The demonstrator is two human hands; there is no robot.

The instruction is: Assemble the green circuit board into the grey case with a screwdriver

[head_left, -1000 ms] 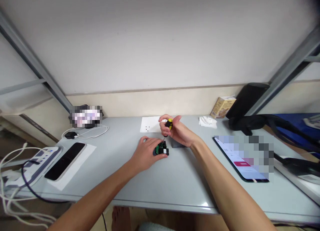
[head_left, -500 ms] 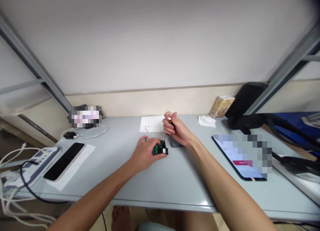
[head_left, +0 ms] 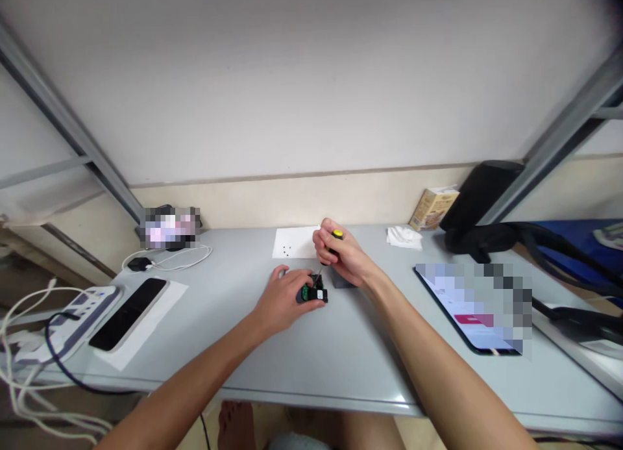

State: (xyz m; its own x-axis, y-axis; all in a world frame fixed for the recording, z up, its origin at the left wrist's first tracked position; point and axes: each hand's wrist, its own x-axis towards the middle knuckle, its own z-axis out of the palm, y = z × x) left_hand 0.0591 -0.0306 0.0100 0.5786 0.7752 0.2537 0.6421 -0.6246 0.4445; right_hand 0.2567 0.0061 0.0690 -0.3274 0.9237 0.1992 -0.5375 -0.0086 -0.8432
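Observation:
A small black device with a green circuit board (head_left: 318, 293) lies on the grey table, and my left hand (head_left: 287, 297) grips it from the left with thumb and fingers. My right hand (head_left: 343, 252) is closed around a screwdriver (head_left: 337, 234) with a yellow-and-black handle. The screwdriver's thin shaft slants down into the device; its tip is too small to make out. Partly hidden behind my right wrist is a flat dark grey piece (head_left: 341, 280). Several tiny dark screws (head_left: 286, 250) rest on a white sheet of paper (head_left: 302, 237) beyond my hands.
At the left are a phone (head_left: 129, 313) on paper, a power strip (head_left: 78, 320) with tangled cables, and a black charger (head_left: 139, 263). A tablet (head_left: 467, 313) lies to the right. Crumpled tissue (head_left: 403, 237), a yellow box (head_left: 433, 208) and a black cylinder (head_left: 481, 193) stand near the wall.
My right hand has turned around the screwdriver, so the yellow end of its handle now shows. My left hand and the device keep their place; the view has shifted slightly.

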